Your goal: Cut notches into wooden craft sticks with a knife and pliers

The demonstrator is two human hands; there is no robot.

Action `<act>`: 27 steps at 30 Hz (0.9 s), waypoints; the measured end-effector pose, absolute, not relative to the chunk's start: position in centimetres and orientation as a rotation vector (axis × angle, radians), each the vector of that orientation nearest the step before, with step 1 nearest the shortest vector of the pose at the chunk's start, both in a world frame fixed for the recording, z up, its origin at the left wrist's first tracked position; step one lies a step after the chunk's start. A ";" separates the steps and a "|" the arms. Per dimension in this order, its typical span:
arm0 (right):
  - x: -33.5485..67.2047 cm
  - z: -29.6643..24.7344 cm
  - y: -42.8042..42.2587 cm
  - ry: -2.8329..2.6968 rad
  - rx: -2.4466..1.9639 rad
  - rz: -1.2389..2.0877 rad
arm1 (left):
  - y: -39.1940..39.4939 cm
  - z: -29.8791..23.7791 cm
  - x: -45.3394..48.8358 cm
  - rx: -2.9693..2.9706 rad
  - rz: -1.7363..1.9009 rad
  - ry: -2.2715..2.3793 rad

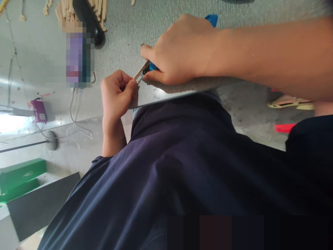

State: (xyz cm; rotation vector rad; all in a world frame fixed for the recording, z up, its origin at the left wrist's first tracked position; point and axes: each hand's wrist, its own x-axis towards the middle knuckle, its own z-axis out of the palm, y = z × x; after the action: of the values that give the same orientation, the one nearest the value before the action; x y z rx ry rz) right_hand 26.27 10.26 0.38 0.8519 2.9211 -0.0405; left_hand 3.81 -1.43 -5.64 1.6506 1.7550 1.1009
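Stick (141, 71) slants over the bench (119, 45), near end in the pinched grip of the left hand (117, 91), far end at the right hand (179, 52), apparently wrapped round a blue tool (153, 66).

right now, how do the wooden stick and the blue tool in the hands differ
The wooden stick is pale wood, while the blue tool shows blue with a black part near the stick. The stick is slim; the tool looks thicker, though much of it is hidden. The left hand pinches the stick near one end, while the right hand wraps around the tool. Both are in hand, close together.
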 end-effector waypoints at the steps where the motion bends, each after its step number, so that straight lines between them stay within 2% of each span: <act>1: 26.3 0.3 10.5 2.915 0.851 -0.043 | -1.4 -5.6 3.8 1.650 1.100 1.749; 6: 27.0 0.2 12.2 2.873 0.869 -0.072 | -1.4 -5.7 3.8 1.624 1.104 1.758; 10: 27.4 0.0 13.2 2.897 0.981 0.036 | -1.3 -5.9 3.8 1.607 1.120 1.737; 17: 27.0 -0.1 12.1 3.008 0.963 -0.288 | -1.5 -5.4 4.8 1.604 1.109 1.747; 23: 27.3 -0.2 12.7 2.962 0.964 -0.217 | -1.5 -5.5 4.8 1.645 1.132 1.749; 27: 27.7 -0.4 13.4 2.939 0.980 -0.285 | -1.7 -5.2 5.0 1.650 1.130 1.774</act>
State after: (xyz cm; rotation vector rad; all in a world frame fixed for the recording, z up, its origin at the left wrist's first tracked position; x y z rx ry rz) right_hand 27.73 13.36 -0.37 0.9804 2.9393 -0.2850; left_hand 5.04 -1.69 -5.19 1.6499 1.7743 1.1301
